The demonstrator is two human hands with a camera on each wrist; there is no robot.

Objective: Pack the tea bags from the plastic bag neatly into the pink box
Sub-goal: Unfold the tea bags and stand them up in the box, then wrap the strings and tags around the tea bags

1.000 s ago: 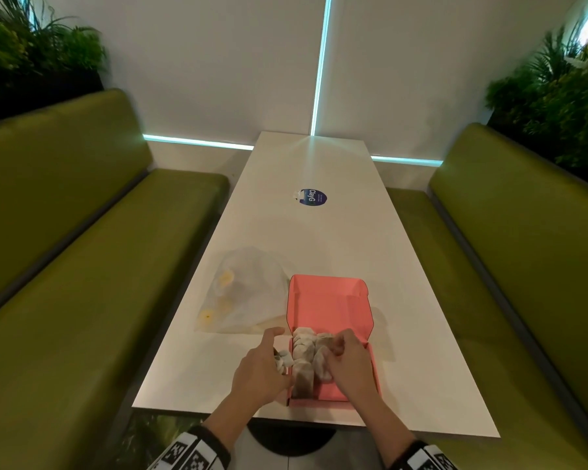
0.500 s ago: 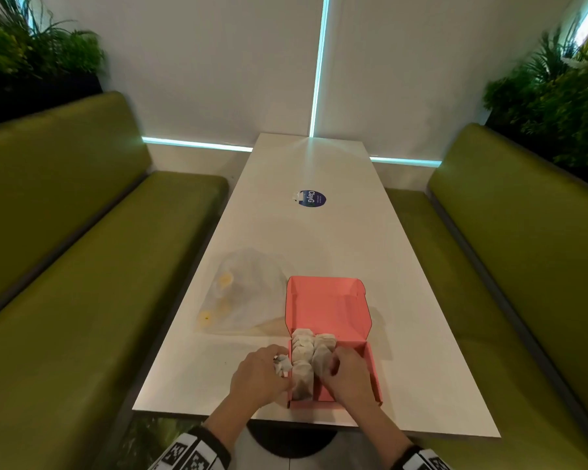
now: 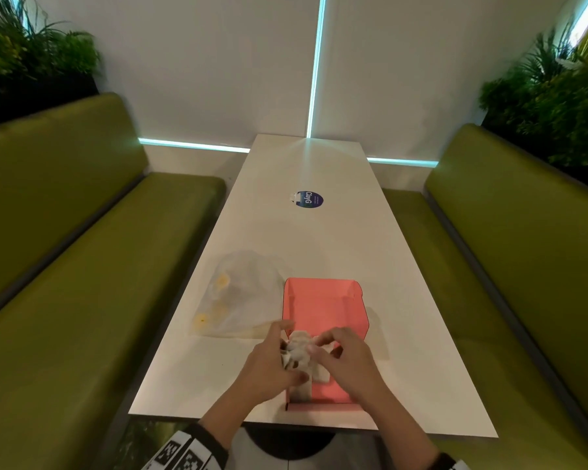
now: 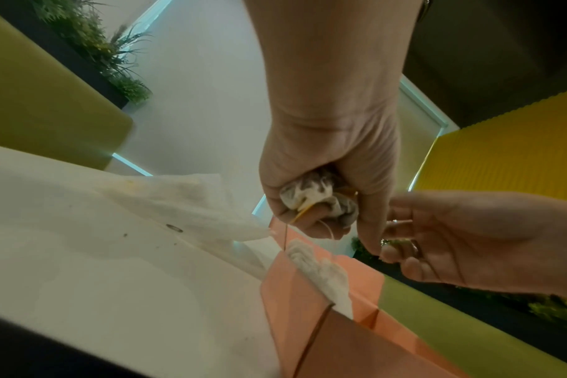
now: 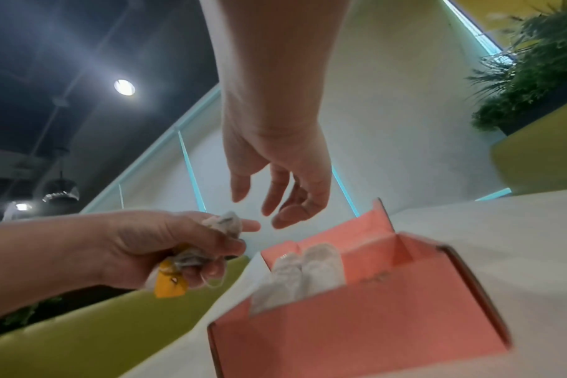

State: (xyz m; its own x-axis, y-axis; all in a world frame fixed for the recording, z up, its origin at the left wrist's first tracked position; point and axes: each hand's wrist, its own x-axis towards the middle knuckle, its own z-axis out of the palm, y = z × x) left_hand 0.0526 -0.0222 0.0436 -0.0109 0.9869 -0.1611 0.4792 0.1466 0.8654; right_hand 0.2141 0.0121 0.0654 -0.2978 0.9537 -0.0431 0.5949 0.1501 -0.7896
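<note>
White table [image 3: 319, 252] w/ blue sticker [image 3: 309, 199], green benches [image 3: 92, 266], plants [image 3: 550, 96]

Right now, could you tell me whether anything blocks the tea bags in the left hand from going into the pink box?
Nothing visible does. The left hand grips the bunched tea bags by the pink box, whose lid stands open. The packed tea bags fill its left side; the right hand hovers open above.

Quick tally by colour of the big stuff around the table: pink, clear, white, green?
Pink: 1, the box
Clear: 1, the plastic bag
White: 1, the table
Green: 2, the left bench and the right bench
Total: 5
</note>
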